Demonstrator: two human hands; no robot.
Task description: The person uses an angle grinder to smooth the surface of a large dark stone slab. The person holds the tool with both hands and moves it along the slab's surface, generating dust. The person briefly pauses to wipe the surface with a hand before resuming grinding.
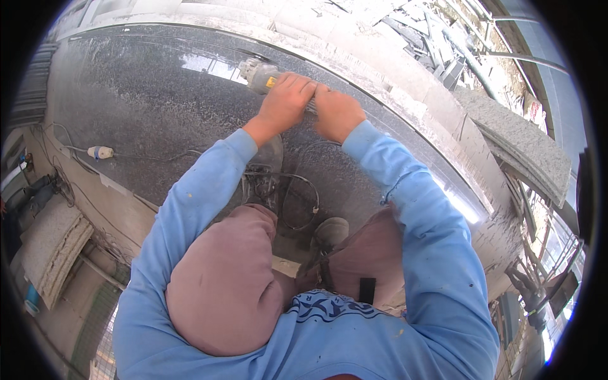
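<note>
Both my hands are closed on a dusty grey angle grinder (258,77). My left hand (284,102) wraps its body just behind the head, and my right hand (339,114) grips the rear end, close beside the left. The grinder's head points to the far left, with its dark disc (256,58) at the far long edge of a dark, polished stone slab (158,88). Whether the disc touches the stone, I cannot tell. White dust covers much of the slab. My fingers hide most of the grinder's body.
A cable with a pale plug connector (100,152) crosses the slab at the left. A dark cord (313,202) loops beside my shoes. Stone offcuts (437,44) lie beyond the far edge. Thick pale slabs (525,139) stand at the right, others (54,247) at lower left.
</note>
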